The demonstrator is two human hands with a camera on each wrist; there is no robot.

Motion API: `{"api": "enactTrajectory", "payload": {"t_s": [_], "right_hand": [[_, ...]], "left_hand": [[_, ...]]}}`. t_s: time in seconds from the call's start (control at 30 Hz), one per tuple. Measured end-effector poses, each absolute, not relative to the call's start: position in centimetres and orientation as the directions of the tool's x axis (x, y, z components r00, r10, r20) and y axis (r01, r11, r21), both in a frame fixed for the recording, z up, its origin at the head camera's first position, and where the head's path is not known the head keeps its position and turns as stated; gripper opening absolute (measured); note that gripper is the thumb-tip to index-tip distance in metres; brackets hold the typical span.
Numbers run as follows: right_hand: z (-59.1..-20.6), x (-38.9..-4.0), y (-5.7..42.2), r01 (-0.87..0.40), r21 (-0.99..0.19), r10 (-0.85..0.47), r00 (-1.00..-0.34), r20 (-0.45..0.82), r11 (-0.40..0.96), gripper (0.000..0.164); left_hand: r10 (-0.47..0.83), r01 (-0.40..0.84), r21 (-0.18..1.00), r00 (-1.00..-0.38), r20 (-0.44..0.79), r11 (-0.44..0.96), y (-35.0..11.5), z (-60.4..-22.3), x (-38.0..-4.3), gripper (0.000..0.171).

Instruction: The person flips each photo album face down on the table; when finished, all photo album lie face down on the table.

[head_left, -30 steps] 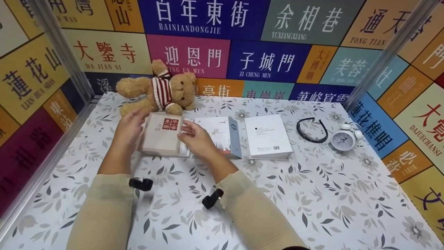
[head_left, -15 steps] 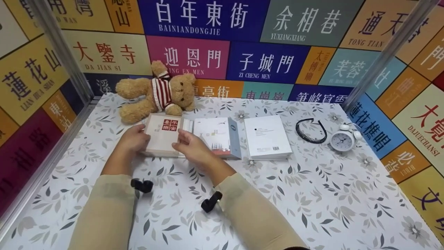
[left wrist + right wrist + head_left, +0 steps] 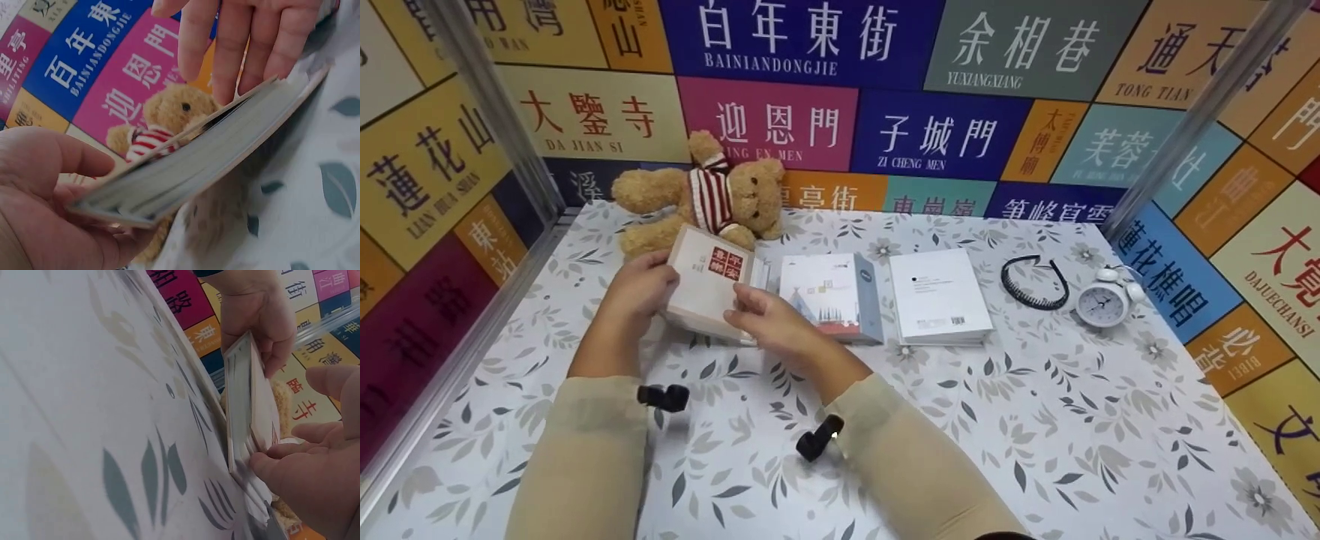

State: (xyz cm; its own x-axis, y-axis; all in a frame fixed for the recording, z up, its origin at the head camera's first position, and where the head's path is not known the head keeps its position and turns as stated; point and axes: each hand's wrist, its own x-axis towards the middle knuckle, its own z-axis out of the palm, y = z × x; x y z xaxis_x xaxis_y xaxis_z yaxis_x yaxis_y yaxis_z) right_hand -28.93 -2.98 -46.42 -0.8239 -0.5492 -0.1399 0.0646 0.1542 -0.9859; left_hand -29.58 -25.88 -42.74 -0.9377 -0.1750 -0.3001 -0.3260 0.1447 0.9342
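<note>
A beige book (image 3: 709, 281) with red square characters on its cover is raised at its left side and tilted, its page edges facing the left wrist camera. My left hand (image 3: 641, 292) grips its left edge, thumb above and fingers beneath, as the left wrist view shows. At the book's right side, my right hand (image 3: 776, 319) touches the edge with fingers fairly straight. A white edge (image 3: 763, 274) of something shows beside the book, mostly hidden. Right of it lies a white book with a blue spine (image 3: 829, 296).
Behind the beige book lies a teddy bear (image 3: 709, 195) in a striped top. Farther right are a white book (image 3: 939, 292), a black headband (image 3: 1034, 282) and a white alarm clock (image 3: 1102, 300). Printed wall panels (image 3: 780, 41) enclose the floral-covered table (image 3: 960, 420).
My left hand has come down to the beige book, taken its left edge and raised and tilted that side. My right hand has shifted slightly down along the right edge.
</note>
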Motion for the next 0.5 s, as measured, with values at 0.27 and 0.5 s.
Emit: {"api": "enactTrajectory", "payload": {"t_s": [0.27,0.5], "right_hand": [[-43.9,-29.1,-1.4,0.116,-0.987,-0.484,-0.861,-0.156,0.112,0.066],[-43.7,-30.3,-0.3,0.228,-0.973,-0.405,-0.893,-0.196,-0.032,0.059]], "left_hand": [[-0.024,-0.164,0.985,-0.986,-0.165,-0.056,-22.0,-40.3,-28.4,0.054],[0.066,-0.122,0.992,-0.991,-0.12,-0.039,-19.6,-41.3,-28.6,0.063]]}}
